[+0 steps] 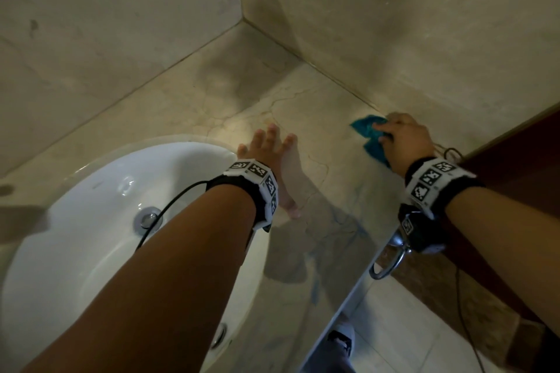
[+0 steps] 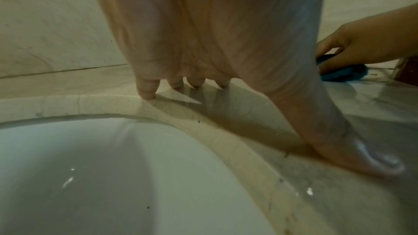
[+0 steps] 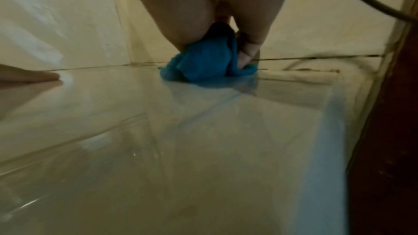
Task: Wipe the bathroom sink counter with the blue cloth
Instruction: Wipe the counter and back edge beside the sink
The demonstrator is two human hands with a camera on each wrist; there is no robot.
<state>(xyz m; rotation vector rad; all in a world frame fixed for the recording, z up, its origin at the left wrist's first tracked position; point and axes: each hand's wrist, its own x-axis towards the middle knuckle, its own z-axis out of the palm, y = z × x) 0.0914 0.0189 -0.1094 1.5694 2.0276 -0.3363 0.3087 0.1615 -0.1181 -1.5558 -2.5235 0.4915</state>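
At four o'clock of the sink [image 1: 100, 191], on the counter [image 1: 318, 118]: right hand [image 1: 406, 138] bunches blue cloth [image 1: 368, 133]; left hand [image 1: 269, 145] splayed flat, empty. Advice: flatten cloth, overlap strokes

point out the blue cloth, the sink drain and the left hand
blue cloth [image 3: 203, 62]: right wrist view, bunched middle.
sink drain [image 1: 147, 218]: head view, metal stopper.
left hand [image 1: 269, 145]: head view, back of hand.

Beige marble walls [image 1: 394, 9] meet in a corner at 12 o'clock. Dim, warm light; glossy reflections. Dark wood panel [image 1: 515, 160] at 3 o'clock. Pale tiled floor [image 1: 403, 327] at 5 o'clock, chrome ring [image 1: 391, 263] hanging above it.
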